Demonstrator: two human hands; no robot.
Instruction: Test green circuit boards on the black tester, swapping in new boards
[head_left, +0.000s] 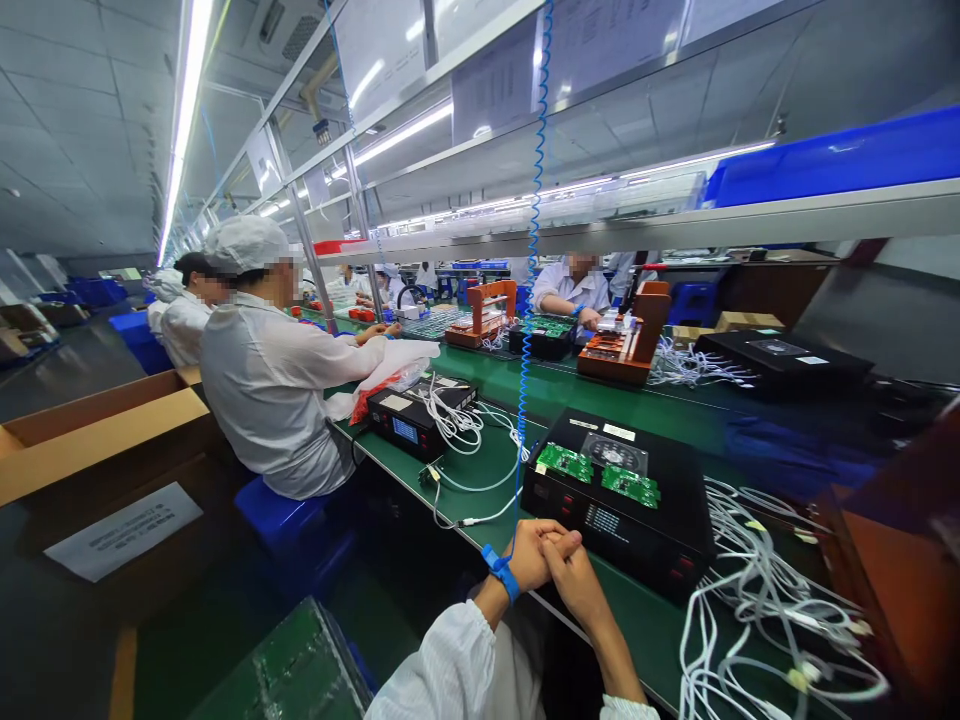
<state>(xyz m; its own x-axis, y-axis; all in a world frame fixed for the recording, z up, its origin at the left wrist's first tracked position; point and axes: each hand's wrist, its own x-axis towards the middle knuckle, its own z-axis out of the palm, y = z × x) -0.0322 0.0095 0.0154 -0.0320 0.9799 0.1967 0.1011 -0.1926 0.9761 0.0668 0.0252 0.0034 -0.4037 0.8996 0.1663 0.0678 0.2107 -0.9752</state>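
Note:
My left hand point(531, 556) and my right hand point(570, 568) are clasped together at the front edge of the green bench, their fingers closed over each other. No object shows in them. A blue wrist strap point(501, 573) circles my left wrist, and a coiled blue cord point(531, 260) rises from it to above. Just beyond my hands stands a black device box point(637, 545) with a fan grille on top. Two green circuit boards, a left one point(566, 462) and a right one point(631, 486), lie on that box.
White cables point(757, 600) are heaped to the right, beside a blurred orange-brown fixture point(892, 590). A second black box point(405, 418) with a lit screen sits to the left. A co-worker point(262, 370) is seated there, near a cardboard box point(97, 430). Orange fixtures point(626, 340) stand farther back.

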